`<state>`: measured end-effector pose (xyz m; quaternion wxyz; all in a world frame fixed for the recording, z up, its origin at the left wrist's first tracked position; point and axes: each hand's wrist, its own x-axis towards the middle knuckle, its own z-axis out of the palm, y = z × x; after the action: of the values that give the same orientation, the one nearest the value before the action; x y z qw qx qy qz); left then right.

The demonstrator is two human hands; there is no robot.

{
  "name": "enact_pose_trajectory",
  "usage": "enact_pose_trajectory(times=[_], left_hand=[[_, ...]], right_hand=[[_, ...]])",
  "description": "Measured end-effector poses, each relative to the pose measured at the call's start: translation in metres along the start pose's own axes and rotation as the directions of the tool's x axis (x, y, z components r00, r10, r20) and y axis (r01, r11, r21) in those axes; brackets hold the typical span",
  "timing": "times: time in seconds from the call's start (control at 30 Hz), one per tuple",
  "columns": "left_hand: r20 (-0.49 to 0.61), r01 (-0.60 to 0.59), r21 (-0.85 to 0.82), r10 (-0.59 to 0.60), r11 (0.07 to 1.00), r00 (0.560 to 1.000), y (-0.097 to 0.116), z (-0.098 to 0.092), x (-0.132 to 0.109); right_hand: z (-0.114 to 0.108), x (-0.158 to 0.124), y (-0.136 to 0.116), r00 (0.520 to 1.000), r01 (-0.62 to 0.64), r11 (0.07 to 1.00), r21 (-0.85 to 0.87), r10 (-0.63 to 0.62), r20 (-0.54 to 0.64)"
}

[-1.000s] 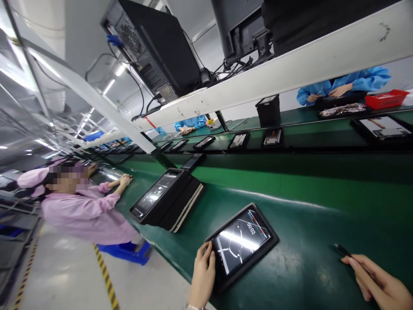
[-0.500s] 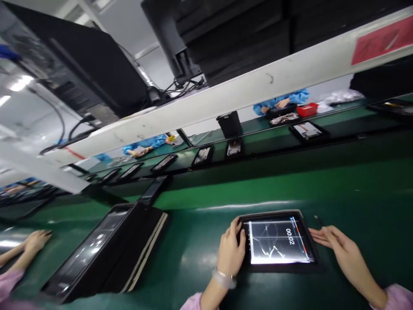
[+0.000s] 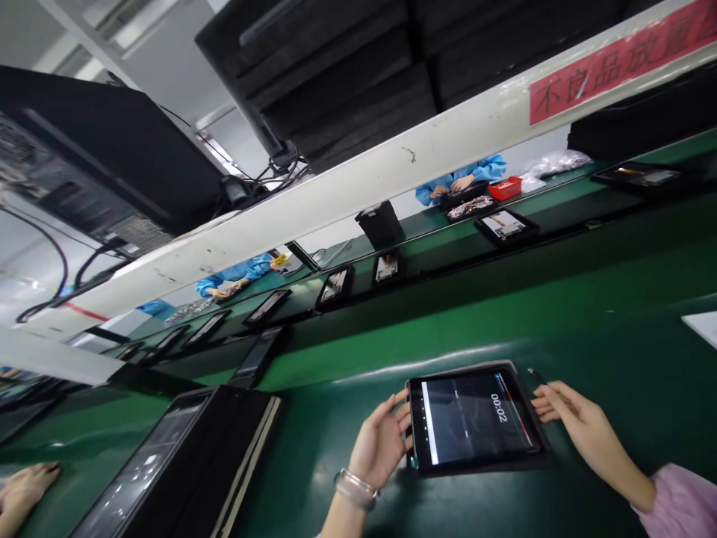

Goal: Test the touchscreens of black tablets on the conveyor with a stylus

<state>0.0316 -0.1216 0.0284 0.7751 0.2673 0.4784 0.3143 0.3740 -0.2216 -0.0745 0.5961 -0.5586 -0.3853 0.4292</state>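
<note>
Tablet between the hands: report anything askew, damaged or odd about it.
Nothing stands out. The tablet lies flat on the green belt, screen lit and uncracked, left hand at its edge, right hand beside it.

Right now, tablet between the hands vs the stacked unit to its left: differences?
The tablet lies single and flat on the green belt; the stacked unit sits on top of a thick dark pile. The tablet's screen shows a 00:02 readout and a bright bar; the stacked unit's screen shows only glare. The left hand and right hand flank the tablet; neither touches the stacked unit. Both are dark-framed screens, face up.
</note>
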Motion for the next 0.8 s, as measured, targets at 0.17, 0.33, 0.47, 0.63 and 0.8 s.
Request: enact_pose_trajectory(times=[0.17, 0.33, 0.47, 0.63, 0.8], left_hand=[[-0.009, 0.108, -0.051, -0.109, 0.993, 0.994, -0.027, 0.02, 0.029], [-0.075, 0.043, -0.059, -0.048, 0.997, 0.996, -0.04, 0.019, 0.037], [-0.082, 0.005, -0.084, -0.012, 0.996, 0.997, -0.041, 0.01, 0.036], [-0.136, -0.136, -0.101, 0.121, 0.986, 0.983, -0.051, 0.003, 0.039], [-0.121, -0.162, -0.093, 0.15, 0.982, 0.981, -0.052, 0.005, 0.037]], right_hand=[[-0.004, 0.007, -0.015, 1.0, -0.018, 1.0, -0.004, 0.018, -0.013], [-0.02, 0.014, -0.036, 0.994, -0.1, 0.992, -0.071, 0.097, -0.047], [-0.024, 0.011, -0.052, 0.986, -0.128, 0.991, -0.037, 0.132, 0.102], [-0.018, 0.002, -0.059, 0.933, -0.272, 0.918, 0.29, 0.177, 0.314], [-0.019, -0.003, -0.052, 0.915, -0.3, 0.871, 0.39, 0.146, 0.377]])
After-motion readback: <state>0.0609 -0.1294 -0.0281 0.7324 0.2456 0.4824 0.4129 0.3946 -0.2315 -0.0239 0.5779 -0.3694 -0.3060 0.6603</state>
